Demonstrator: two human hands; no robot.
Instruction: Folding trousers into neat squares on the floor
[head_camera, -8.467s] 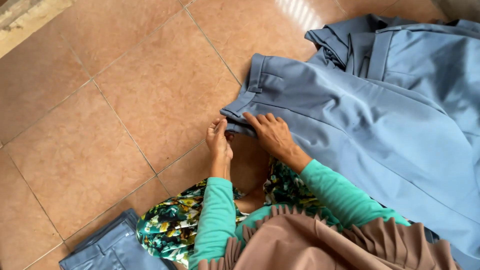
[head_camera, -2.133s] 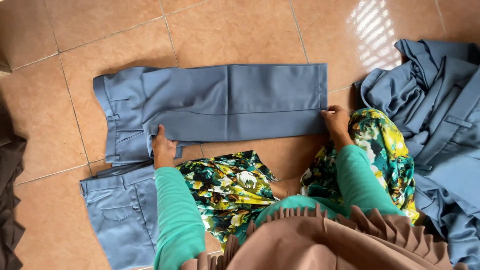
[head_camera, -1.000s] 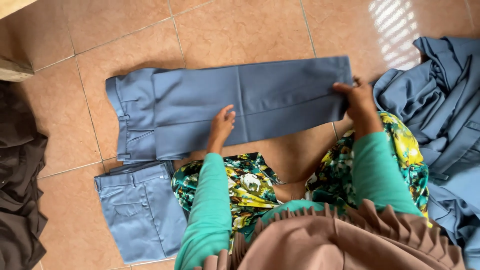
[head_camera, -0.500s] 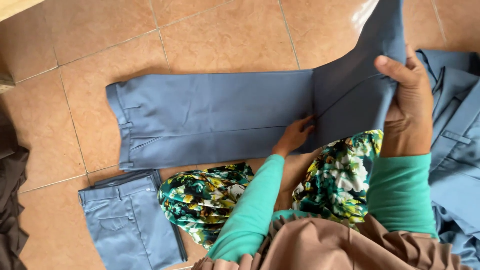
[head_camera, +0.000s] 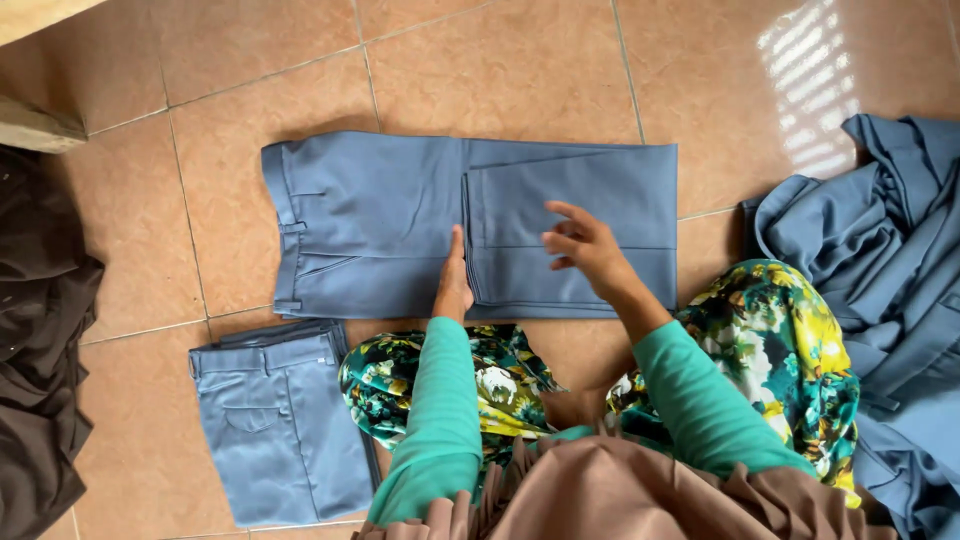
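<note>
Trousers: blue-grey pair, flat on the tiled floor right in front of your knees, waistband at the left end. The leg end is doubled back on itself, so the folded flap covers the right half and its edge runs vertically near the middle.

Your left hand is flat on the cloth, fingers together and pointing away from you, edge of the palm right along the flap's folded edge. Pressing, gripping nothing.

Your right hand is on or just above the flap, fingers spread and loosely curled, released, nothing held. Can't tell if the fingertips actually touch the cloth.

Around you:
- A second blue-grey garment, already folded into a compact rectangle, lies on the floor near your left knee, just below the trousers' waistband.
- Pile of loose blue-grey clothes heaped at your right, apart from the folded pair.
- Dark brown cloth bunched at the far left edge.
- Floral green-yellow fabric covers your knees; green sleeves on both arms.
</note>
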